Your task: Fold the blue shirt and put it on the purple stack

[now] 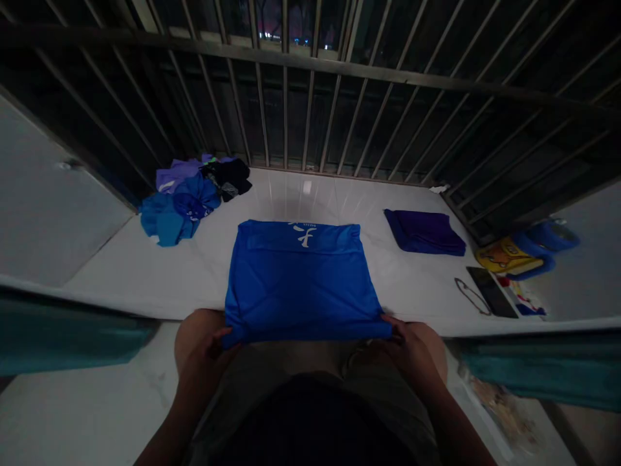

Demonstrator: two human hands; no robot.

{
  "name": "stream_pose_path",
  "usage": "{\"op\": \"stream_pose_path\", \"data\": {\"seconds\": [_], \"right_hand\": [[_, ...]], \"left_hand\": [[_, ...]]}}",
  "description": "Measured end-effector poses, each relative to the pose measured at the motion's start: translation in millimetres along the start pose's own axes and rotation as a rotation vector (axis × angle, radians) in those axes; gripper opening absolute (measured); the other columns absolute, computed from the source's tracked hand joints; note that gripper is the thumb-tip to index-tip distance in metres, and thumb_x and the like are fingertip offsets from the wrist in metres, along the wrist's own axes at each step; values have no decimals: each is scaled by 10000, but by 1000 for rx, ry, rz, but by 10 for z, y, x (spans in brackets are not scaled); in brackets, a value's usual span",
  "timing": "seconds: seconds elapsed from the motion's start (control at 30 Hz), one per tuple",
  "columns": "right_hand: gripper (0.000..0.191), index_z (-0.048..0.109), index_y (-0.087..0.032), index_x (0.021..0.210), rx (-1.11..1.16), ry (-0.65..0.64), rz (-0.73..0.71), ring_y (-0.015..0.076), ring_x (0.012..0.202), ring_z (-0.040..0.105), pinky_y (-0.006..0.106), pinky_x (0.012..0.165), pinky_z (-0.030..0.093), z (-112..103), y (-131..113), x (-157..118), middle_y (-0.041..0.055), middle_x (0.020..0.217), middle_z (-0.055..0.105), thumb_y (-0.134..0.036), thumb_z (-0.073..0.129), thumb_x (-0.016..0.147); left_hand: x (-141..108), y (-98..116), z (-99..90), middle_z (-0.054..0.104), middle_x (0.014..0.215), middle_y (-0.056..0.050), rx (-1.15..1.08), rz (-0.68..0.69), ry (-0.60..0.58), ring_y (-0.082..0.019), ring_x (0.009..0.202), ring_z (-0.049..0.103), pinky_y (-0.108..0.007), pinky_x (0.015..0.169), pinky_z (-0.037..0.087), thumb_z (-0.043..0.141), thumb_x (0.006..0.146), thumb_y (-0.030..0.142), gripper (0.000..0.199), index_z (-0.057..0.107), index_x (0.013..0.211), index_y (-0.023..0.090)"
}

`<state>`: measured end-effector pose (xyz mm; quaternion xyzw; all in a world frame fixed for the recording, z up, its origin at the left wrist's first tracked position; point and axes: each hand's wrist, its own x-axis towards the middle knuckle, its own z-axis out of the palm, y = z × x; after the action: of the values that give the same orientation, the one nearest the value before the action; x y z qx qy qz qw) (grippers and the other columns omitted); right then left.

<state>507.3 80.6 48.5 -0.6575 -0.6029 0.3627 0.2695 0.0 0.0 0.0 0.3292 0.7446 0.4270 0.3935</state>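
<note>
My left hand point(206, 353) and right hand point(412, 349) both grip the near corners of a folded blue shirt point(301, 281), their fingers pinching the cloth. The shirt lies flat mid-way along a white tiled ledge point(145, 272), its near edge at the ledge's front edge. Toward the right end lie a flat dark device point(491, 291), a thin cord point(471, 296) just beside it, and a folded dark purple garment point(424, 232). At the far left corner, a heap of blue and purple clothes point(182, 200) sits against metal window bars point(301, 110).
</note>
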Motion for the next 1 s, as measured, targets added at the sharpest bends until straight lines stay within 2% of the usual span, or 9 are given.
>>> {"op": "stream_pose_path", "data": {"seconds": [0.13, 0.3, 0.4, 0.5, 0.6, 0.7, 0.87, 0.93, 1.0], "right_hand": [[439, 805, -254, 1228, -185, 41, -137, 341, 1071, 816, 464, 945, 665, -35, -9, 4, 117, 1202, 839, -422, 678, 842], [362, 832, -246, 1101, -321, 95, -221, 323, 1018, 813, 457, 938, 663, -29, -58, -7, 113, 1096, 848, -490, 596, 972], [367, 829, -236, 1078, -379, 198, -286, 322, 1038, 797, 454, 928, 663, -32, -73, -32, 130, 1114, 834, -479, 561, 1014], [336, 825, -242, 1072, -467, 333, -362, 326, 1085, 775, 459, 963, 647, -65, -72, -74, 143, 1143, 821, -447, 561, 1035], [320, 804, -234, 1086, -555, 389, -386, 330, 1079, 770, 472, 994, 625, -87, -6, -125, 147, 1099, 820, -413, 541, 1053], [343, 779, -198, 1153, -610, 376, -342, 339, 1069, 783, 470, 963, 626, -55, 132, -174, 167, 1125, 824, -390, 510, 1061], [469, 708, -234, 1456, -619, 272, -108, 293, 843, 825, 367, 697, 628, 55, 306, -196, 111, 1094, 854, -325, 504, 1043], [511, 701, -285, 1495, -555, 220, -99, 275, 839, 834, 352, 722, 643, 68, 291, -164, 73, 1109, 863, -306, 500, 1026], [486, 776, -300, 1397, -467, 179, -128, 273, 899, 842, 353, 796, 665, 40, 217, -105, 50, 1113, 869, -318, 495, 1000]], "left_hand": [[35, 121, -138, 829, 784, -12, 201, -15, -16, -292, 764, 792, -353, 710, 625, 885, 582, 596, 504, 819, 971, 282], [-31, 334, -214, 865, 927, -16, 266, -19, -14, -293, 923, 809, -319, 754, 606, 763, 760, 579, 348, 800, 936, 281], [-28, 304, -279, 856, 874, -5, 341, -62, 17, -290, 857, 807, -305, 694, 579, 761, 743, 539, 296, 765, 903, 290], [-14, 214, -368, 854, 886, 22, 423, -33, 20, -261, 806, 802, -281, 677, 550, 755, 755, 475, 240, 740, 929, 309], [-34, 174, -421, 856, 934, 25, 495, -35, 29, -255, 797, 805, -265, 640, 525, 751, 779, 456, 239, 725, 974, 319], [-83, 187, -415, 853, 922, 11, 492, -47, 80, -274, 834, 819, -272, 637, 543, 742, 804, 463, 263, 715, 1025, 323], [-150, 153, -385, 866, 1018, 27, 389, 113, 135, -250, 901, 833, -270, 700, 605, 694, 849, 464, 324, 744, 1147, 348], [-140, 130, -386, 865, 968, 32, 369, 138, 111, -234, 846, 828, -264, 676, 607, 664, 865, 483, 351, 768, 1171, 345], [-110, 138, -388, 859, 916, 18, 339, 148, 85, -232, 800, 818, -275, 657, 611, 651, 861, 520, 366, 798, 1128, 319]]}}
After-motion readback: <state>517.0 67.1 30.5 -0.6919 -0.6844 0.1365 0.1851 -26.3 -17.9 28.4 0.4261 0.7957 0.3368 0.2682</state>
